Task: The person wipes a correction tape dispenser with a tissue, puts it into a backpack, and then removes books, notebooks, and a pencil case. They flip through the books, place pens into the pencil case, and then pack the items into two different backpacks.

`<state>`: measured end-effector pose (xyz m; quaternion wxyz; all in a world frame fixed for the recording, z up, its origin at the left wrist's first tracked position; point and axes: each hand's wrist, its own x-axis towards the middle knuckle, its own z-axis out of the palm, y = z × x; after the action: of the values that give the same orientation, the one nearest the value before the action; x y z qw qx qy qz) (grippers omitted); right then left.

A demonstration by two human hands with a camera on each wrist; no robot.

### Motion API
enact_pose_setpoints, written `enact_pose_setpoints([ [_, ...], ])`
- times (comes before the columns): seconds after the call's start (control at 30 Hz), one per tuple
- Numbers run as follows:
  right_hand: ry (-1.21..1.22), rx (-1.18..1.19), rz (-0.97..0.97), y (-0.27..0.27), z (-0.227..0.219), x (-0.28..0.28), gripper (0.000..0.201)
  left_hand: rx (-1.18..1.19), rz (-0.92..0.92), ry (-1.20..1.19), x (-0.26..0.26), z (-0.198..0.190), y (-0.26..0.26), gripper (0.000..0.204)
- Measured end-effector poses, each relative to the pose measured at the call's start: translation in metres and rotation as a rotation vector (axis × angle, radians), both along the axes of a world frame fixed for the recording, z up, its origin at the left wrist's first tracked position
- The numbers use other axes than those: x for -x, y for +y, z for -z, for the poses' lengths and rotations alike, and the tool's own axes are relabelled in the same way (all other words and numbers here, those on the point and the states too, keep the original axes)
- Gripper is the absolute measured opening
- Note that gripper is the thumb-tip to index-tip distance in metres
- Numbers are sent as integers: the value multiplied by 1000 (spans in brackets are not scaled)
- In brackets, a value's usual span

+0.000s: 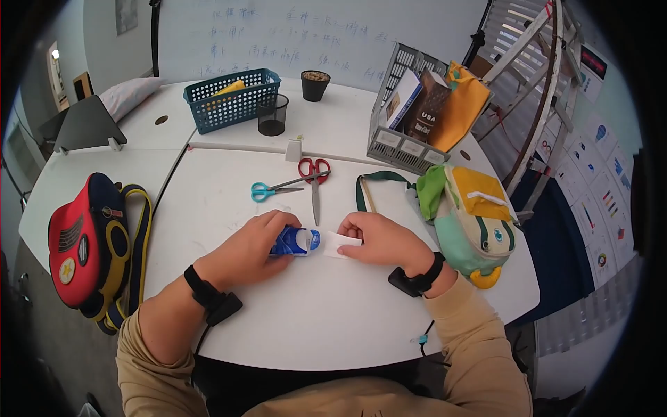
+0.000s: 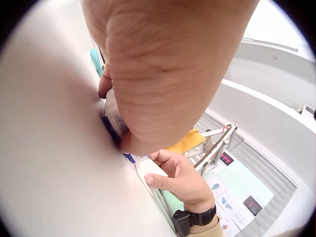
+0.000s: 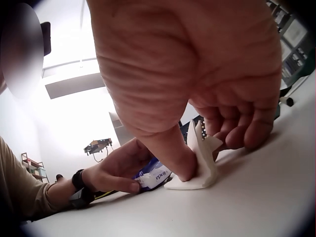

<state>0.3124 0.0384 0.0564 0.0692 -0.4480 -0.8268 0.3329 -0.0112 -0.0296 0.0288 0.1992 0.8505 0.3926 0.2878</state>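
Down at the middle of the white table (image 1: 333,326), the left hand (image 1: 253,249) curls its fingers round a blue and white tissue pack (image 1: 297,241), holding it against the tabletop. Just beside it, the right hand (image 1: 382,240) pinches a white folded tissue (image 1: 335,244) between thumb and bent fingers; the tissue's free end lies close to the pack's opening. Beyond the hands lie red-handled scissors (image 1: 314,170) and teal-handled scissors (image 1: 267,190). Farther back, a teal basket (image 1: 233,101) holds something yellow, and a grey crate (image 1: 403,142) holds books and an orange folder. A green and yellow bag (image 1: 472,219) sits to the right, a red backpack (image 1: 87,250) to the left. Behind stands a whiteboard (image 1: 299,35) with writing.
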Motion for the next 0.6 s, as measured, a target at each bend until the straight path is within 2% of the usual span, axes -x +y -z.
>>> enact_pose_setpoints([
  [0.1, 61, -251, -60, -1, 12, -4, 32, 12, -16, -13, 0, 0, 2, 59],
  [0.2, 157, -191, -52, 3, 6, 0, 29, 5, -10, -15, 0, 2, 1, 59],
  [0.3, 477, 117, 282, -1, -3, 18, 26, -3, -18, -24, 1, -1, 0, 60],
  [0.33, 596, 159, 275, 1, 4, 21, 24, -6, -12, -37, 1, 0, 0, 61],
  [0.43, 708, 233, 232, -6, 13, 29, 24, 2, -23, -49, -2, -2, -3, 62],
  [0.6, 617, 174, 235, -13, 20, 34, 22, 58, -33, -70, -5, -2, -4, 62],
])
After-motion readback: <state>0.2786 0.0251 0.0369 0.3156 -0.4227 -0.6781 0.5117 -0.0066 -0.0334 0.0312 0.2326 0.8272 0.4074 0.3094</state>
